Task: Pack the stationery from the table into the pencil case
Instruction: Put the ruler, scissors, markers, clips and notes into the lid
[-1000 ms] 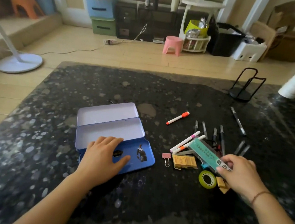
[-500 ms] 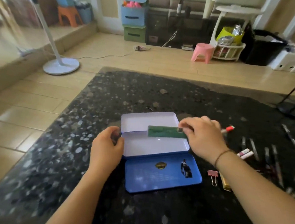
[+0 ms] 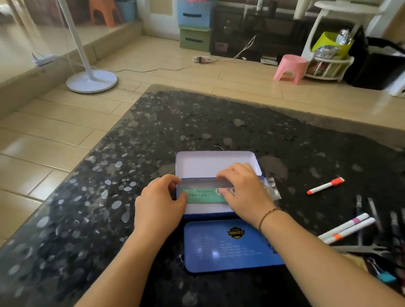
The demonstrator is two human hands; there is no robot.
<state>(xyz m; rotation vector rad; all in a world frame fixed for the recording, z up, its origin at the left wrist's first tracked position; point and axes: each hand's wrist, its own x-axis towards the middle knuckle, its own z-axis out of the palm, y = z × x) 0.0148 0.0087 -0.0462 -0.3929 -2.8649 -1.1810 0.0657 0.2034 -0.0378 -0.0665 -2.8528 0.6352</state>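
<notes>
Both hands meet over the open pencil case (image 3: 217, 163) on the dark table (image 3: 199, 119). The right hand (image 3: 242, 192) presses a green ruler pack (image 3: 203, 194) into the case's tray; the left hand (image 3: 161, 203) pinches what looks like the pack's left end. Markers (image 3: 345, 228) lie right of the case.

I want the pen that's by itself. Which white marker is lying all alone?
The orange-capped marker, alone on the table right of the pencil case. The other two white markers lie side by side, nearer the person.
</notes>
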